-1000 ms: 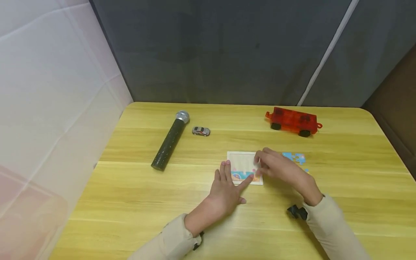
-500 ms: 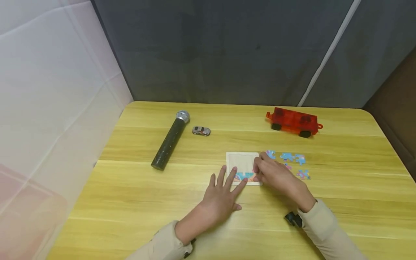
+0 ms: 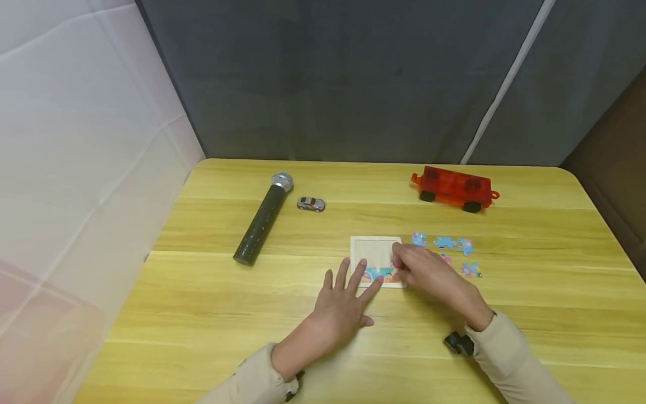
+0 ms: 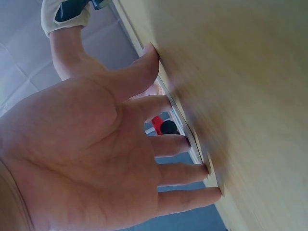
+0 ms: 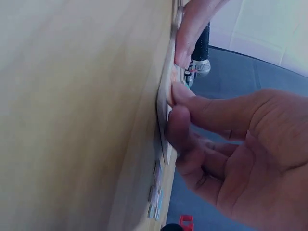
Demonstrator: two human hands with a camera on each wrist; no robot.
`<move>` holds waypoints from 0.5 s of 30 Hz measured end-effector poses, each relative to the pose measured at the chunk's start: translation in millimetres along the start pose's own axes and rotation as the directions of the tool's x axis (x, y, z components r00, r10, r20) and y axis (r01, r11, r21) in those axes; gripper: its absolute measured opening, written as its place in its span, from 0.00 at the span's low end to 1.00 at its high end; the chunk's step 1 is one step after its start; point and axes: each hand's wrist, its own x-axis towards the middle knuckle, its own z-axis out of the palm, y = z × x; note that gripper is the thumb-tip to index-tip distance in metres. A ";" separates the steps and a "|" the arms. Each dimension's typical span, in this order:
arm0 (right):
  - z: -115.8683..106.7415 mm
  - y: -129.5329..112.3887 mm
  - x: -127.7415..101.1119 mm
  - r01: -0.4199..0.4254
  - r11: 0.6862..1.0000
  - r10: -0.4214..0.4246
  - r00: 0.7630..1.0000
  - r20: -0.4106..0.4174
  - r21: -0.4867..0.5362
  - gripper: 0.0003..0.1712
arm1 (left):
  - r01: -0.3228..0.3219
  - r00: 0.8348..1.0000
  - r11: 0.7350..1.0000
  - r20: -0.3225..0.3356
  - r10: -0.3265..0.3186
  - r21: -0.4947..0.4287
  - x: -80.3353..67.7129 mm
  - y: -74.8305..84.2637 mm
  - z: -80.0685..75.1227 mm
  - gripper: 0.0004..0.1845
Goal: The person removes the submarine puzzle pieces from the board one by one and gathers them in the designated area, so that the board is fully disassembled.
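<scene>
A small square puzzle board (image 3: 374, 247) with a pale rim lies on the table, its lower strip filled with joined puzzle pieces (image 3: 377, 272). My left hand (image 3: 339, 311) is spread flat, with fingertips resting on the board's lower left part and on the pieces. At the board's right side my right hand (image 3: 429, 272) has curled fingers; thumb and index pinch a puzzle piece at the lower right corner, mostly hidden by the fingertips. In the right wrist view the thumb (image 5: 211, 113) presses down on the board, with the index finger bent beside it.
Several loose puzzle pieces (image 3: 445, 242) lie right of the board. A black microphone (image 3: 262, 221) and a small silver toy car (image 3: 310, 203) lie at the back left. A red toy wagon (image 3: 456, 188) stands at the back right. A grey partition (image 3: 328, 84) rises behind the table.
My left hand has shifted slightly left and down, its fingers more spread. My right hand has moved down a little at the board's right edge, uncovering more loose pieces.
</scene>
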 end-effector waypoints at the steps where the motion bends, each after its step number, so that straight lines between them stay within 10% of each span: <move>1: -4.3 2.2 -0.5 -0.003 0.999 0.003 1.000 0.016 0.047 0.14 | 0.000 1.000 1.000 -0.002 0.000 0.002 0.2 0.3 0.4 0.41; 8: -55.1 41.6 -22.1 -0.115 0.962 0.061 0.975 0.214 0.248 0.13 | -0.002 1.000 1.000 -0.017 0.002 0.028 0.4 0.7 1.3 0.41; 15: -78.3 83.2 -53.5 -0.343 0.896 0.189 0.870 0.456 0.283 0.11 | -0.011 1.000 1.000 -0.022 0.012 0.019 -0.4 0.9 0.5 0.41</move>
